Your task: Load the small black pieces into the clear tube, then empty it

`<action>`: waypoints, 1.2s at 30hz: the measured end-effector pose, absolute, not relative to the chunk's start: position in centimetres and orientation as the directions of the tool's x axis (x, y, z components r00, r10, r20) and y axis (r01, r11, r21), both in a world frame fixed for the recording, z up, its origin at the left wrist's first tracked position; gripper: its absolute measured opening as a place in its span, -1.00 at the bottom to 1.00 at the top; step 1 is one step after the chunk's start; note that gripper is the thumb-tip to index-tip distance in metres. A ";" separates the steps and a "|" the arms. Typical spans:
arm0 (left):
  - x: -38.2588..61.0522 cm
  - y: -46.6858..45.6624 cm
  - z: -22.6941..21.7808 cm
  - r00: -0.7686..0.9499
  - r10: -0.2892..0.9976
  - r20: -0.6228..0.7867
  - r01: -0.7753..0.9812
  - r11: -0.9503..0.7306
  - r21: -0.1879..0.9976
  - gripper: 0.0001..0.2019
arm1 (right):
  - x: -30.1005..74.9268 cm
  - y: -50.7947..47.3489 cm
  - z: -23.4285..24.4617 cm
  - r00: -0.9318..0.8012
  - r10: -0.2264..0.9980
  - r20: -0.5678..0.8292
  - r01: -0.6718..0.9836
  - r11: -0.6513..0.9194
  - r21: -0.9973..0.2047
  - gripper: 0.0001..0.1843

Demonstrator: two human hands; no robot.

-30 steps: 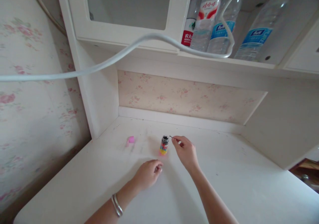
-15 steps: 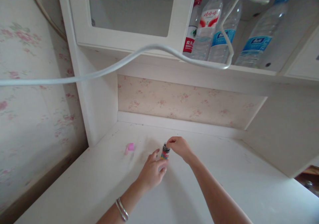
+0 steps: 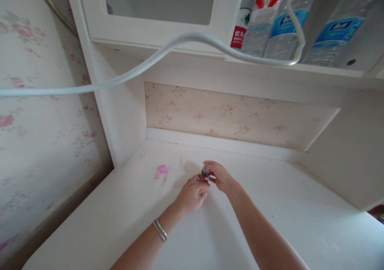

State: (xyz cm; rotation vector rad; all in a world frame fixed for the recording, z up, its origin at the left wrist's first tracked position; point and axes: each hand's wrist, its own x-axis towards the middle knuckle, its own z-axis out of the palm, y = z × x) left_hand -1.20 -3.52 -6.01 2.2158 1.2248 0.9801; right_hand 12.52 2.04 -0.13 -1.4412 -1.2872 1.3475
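A small bottle (image 3: pixel 205 175) with a dark neck and a colourful label stands on the white desktop (image 3: pixel 258 222). My left hand (image 3: pixel 191 195), with a silver bangle on its wrist, is closed round the lower part and hides most of the label. From the right, my right hand (image 3: pixel 221 177) has its fingers bent round the bottle's top. Whether anything small is between those fingertips cannot be made out. To the left of the hands, a small pink cap-like piece (image 3: pixel 162 169) with a paler, narrow part lies on the desktop.
A white cable (image 3: pixel 132 75) hangs across the view in front of the cupboard (image 3: pixel 162 34). Several plastic water bottles (image 3: pixel 288 30) stand on the open shelf at upper right. Flowered wallpaper (image 3: pixel 39 142) covers the left wall, and a side panel (image 3: pixel 354 154) bounds the right.
My right hand has gone from a pinch at the bottle's mouth to fingers spread round its top. My left fingers have closed more tightly round the bottle. The camera view has shifted slightly.
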 end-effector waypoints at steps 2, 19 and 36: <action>-1.1 -3.5 -5.9 0.361 0.855 0.371 0.550 -0.517 0.656 -0.71 | 12.4 1.9 -0.4 -0.063 0.978 -0.199 0.123 -0.190 -0.974 -0.47; -1.7 -3.5 -6.4 0.385 0.841 0.381 0.548 -0.540 0.639 -0.72 | 14.2 -1.1 -1.3 -0.142 0.990 -0.008 0.028 -0.004 -1.000 -0.38; -14.1 1.6 -7.0 -0.109 0.934 0.339 0.832 -0.101 0.545 -0.77 | 12.5 -2.1 -7.9 -0.097 0.992 0.085 0.266 0.108 -0.958 -0.70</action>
